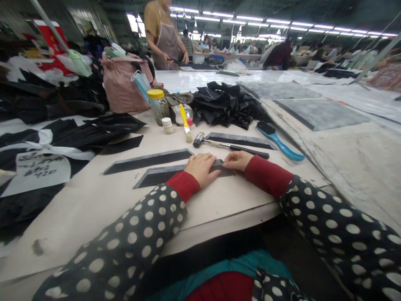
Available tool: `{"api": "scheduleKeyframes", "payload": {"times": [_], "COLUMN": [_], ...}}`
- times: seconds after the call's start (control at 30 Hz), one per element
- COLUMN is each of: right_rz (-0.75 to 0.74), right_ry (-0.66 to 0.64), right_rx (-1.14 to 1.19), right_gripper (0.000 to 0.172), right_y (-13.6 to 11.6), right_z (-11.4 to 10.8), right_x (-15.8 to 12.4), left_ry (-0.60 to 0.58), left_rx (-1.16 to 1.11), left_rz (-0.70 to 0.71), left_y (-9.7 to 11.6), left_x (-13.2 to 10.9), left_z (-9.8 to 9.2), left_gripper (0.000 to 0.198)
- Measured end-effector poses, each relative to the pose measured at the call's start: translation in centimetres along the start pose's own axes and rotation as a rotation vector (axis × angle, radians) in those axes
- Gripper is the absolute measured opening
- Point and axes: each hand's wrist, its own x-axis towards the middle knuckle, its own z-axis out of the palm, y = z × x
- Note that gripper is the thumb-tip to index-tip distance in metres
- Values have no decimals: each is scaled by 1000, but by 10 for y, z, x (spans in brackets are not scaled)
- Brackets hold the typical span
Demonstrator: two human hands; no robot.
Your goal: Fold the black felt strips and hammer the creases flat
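Note:
A long black strip (163,174) with a grey border lies flat on the pale table surface in front of me. My left hand (203,169) rests across it, palm down with the fingers stretched out. At the strip's right end, my right hand (236,161) has thumb and fingers pinched together on the edge. Just behind the hands lies a small hammer (219,144) with a black handle. A second black strip (147,161) lies behind and left of the first, and a third black strip (244,140) is beyond the hammer.
A yellow-handled paintbrush (184,119), a white bottle (167,125) and a yellow-lidded jar (159,106) stand or lie farther back. At right is a blue brush (280,144). Black pieces (225,104) are piled behind; a pink bag (123,83) stands left. A person (164,37) stands across the table.

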Motion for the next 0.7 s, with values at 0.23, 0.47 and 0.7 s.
{"api": "scheduleKeyframes", "payload": {"times": [0.23, 0.47, 0.7], "right_rz": [-88, -51, -286], "right_ry": [30, -25, 106], "right_rx": [100, 148, -54], "right_gripper": [26, 27, 22], "right_y": [4, 11, 13], "right_z": [1, -9, -5], "right_x": [-7, -18, -15], "left_ry": [42, -61, -30], "left_rx": [-52, -185, -249], "left_rz": [1, 74, 125], "left_y": [-7, -18, -17], "left_x": [2, 5, 6], "left_z": [-6, -9, -1], "left_gripper": [32, 21, 20]}}
